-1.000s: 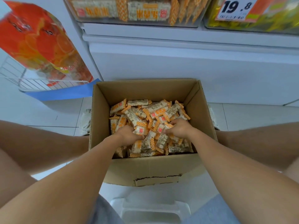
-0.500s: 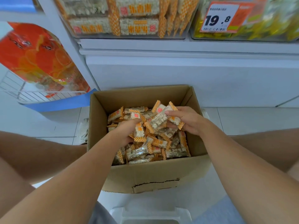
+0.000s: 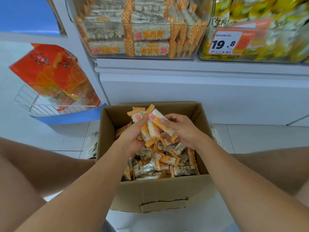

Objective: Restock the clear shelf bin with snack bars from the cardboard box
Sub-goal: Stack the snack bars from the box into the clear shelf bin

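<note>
An open cardboard box sits on the floor between my knees, with several orange-and-white wrapped snack bars loose inside. My left hand and my right hand are raised above the box's middle. Together they grip a bunch of snack bars between them, fingers curled round the wrappers. The clear shelf bin stands on the shelf above, holding stacked bars of the same kind.
A second clear bin of yellow packets with a 19.8 price tag stands to the right. A large orange bag leans in a white wire basket at the left. White shelf front and tiled floor surround the box.
Both hands have risen out of the pile with a bunch of bars held between them. The view has tilted up, showing more of the shelf bins.
</note>
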